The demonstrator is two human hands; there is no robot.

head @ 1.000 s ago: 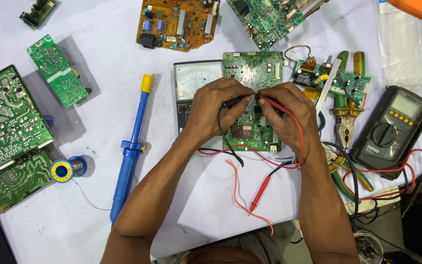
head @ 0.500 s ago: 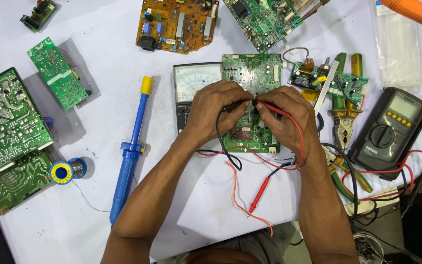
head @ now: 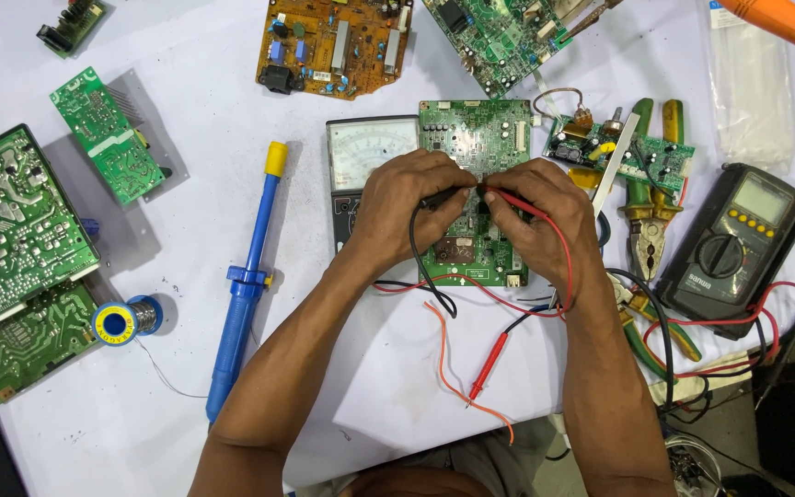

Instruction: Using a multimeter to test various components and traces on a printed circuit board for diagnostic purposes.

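- The left hand [head: 407, 202] pinches a black probe [head: 439, 196], fingers closed around it, at frame centre.
- The right hand [head: 535, 216] grips a red probe [head: 508, 200], fingers closed.
- Both tips meet on the green circuit board [head: 476, 138], centre frame.
- An analog meter [head: 365, 152] lies touching the board's left edge.
- A blue desoldering pump [head: 248, 276] lies left of centre.

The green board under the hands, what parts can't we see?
- Head view: green board middle is hidden by the left hand and right hand.
- Probe tips: covered by fingers.
- Analog meter: lower part hidden by the left hand.
- Board parts: too small to tell.
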